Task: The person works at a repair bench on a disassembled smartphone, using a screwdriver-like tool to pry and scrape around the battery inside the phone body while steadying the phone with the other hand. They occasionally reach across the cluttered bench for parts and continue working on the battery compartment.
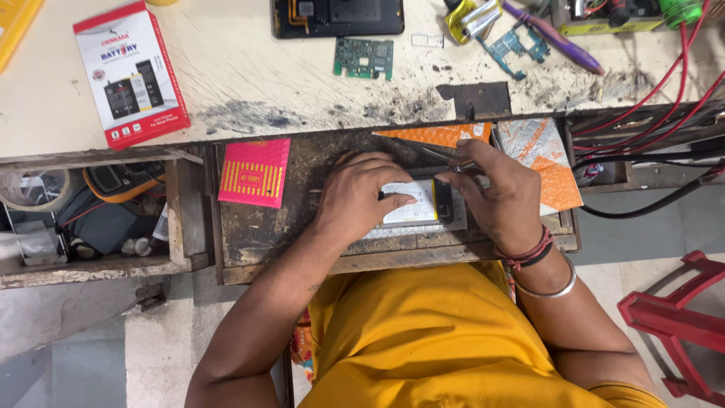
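The person's left hand (355,198) lies palm down on an opened phone (414,205) that rests in a pulled-out wooden drawer (257,242) just below the edge of the tabletop (249,75). Its fingers (393,198) are curled, and their tips press on the pale battery (411,202) seated inside the phone. The right hand (502,198) sits at the phone's right end, its fingers pinched closed around a pair of thin metal tweezers (423,147), whose long points slant up and to the left across the drawer, above the left hand. A red thread band and a metal bangle (555,285) circle the right wrist.

In the drawer, a pink packet (254,172) lies to the left of the left hand, well apart from the phone, and orange packets (547,162) lie behind and to the right of the right hand. On the tabletop above, a red and white battery box (130,72) lies at the left, a small green circuit board (364,58) near the middle, and a black phone frame (337,17) just behind it. Red wires (664,83) run down the right side. A second open drawer at the left holds a yellow meter (113,181) and a roll of tape (34,189). A red stool (676,317) stands at the lower right.
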Demonstrator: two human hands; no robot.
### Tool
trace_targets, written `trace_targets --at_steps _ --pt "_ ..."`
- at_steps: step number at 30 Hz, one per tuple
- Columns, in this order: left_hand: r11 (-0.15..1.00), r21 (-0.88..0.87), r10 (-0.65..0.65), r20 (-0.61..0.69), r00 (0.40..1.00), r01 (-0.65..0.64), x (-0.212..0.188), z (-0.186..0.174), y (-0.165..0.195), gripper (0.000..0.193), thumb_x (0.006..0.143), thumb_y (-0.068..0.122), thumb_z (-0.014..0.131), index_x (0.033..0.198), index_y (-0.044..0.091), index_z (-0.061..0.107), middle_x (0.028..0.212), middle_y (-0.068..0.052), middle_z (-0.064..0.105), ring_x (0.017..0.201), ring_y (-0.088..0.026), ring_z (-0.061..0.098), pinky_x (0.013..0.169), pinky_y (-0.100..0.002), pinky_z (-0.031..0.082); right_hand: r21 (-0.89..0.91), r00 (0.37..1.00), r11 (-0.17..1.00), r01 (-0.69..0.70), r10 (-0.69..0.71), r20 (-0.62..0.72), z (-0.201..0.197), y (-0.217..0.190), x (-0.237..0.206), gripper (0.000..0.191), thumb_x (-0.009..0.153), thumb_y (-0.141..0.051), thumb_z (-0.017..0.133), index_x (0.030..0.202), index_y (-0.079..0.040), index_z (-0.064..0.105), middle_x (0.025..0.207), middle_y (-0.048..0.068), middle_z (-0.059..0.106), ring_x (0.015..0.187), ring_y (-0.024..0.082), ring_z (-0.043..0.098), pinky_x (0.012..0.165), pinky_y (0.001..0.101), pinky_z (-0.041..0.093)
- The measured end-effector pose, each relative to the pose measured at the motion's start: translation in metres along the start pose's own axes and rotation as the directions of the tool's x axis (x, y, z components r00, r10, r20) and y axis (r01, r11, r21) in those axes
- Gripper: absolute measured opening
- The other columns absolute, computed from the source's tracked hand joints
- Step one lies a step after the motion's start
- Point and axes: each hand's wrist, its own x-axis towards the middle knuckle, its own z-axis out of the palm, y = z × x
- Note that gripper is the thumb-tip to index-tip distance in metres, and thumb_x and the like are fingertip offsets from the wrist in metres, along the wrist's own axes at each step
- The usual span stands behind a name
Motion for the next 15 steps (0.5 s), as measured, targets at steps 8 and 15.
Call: trace_targets --at_steps 8,15 --pt "0.998 0.001 0.067 -0.051 0.996 -0.067 -0.0001 -0.0030 0.0021 0.029 0.071 0.028 0.089 0.094 0.013 0.079 0.100 -0.003 0.077 0.108 -0.025 0.069 0.094 -0.040 0.051 0.056 0.997 0.996 -0.070 0.068 0.037 -0.0020 -0.0045 0.0025 0.034 0.091 -0.001 0.079 0.119 -0.005 0.061 0.101 0.011 0.075 0.092 0.023 0.077 0.076 0.0307 0.059" --pt "0.999 0.001 0.045 -0.036 0.998 -0.045 -0.0008 -0.0018 0.0016 0.030 0.071 0.028 0.089 0.094 0.013 0.079 0.100 -0.005 0.076 0.105 -0.025 0.069 0.093 -0.041 0.052 0.013 0.986 0.988 -0.157 0.156 0.058 -0.0025 -0.0078 0.0048 0.033 0.089 -0.003 0.081 0.117 -0.004 0.064 0.099 0.012 0.075 0.090 0.020 0.077 0.075 0.0308 0.059"
